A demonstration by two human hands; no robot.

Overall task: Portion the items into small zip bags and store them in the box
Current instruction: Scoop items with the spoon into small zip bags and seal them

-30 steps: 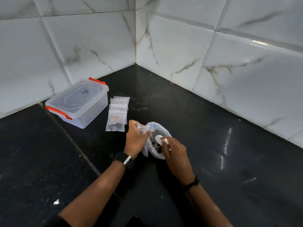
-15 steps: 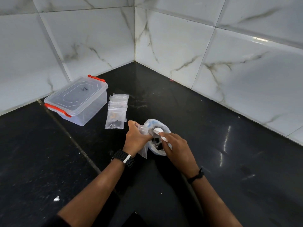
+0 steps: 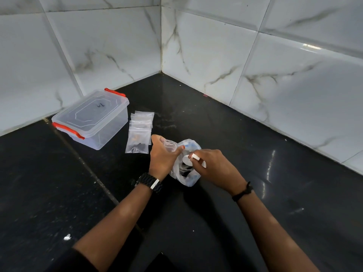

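Zip bag (image 3: 170,146), clear, pinched in left hand (image 3: 162,156) fingers; right hand (image 3: 211,167) fingers pinch a white disc (image 3: 187,160).

A clear box (image 3: 92,118) with red clips stands closed on the black worktop (image 3: 255,173). Just right of it lies a stack of small zip bags (image 3: 139,132); the front one holds dark pieces. A crumpled plastic bag (image 3: 187,173) holds dark items.

bag (image 3: 187,178) contents indistinct, box (image 3: 92,119) interior unclear
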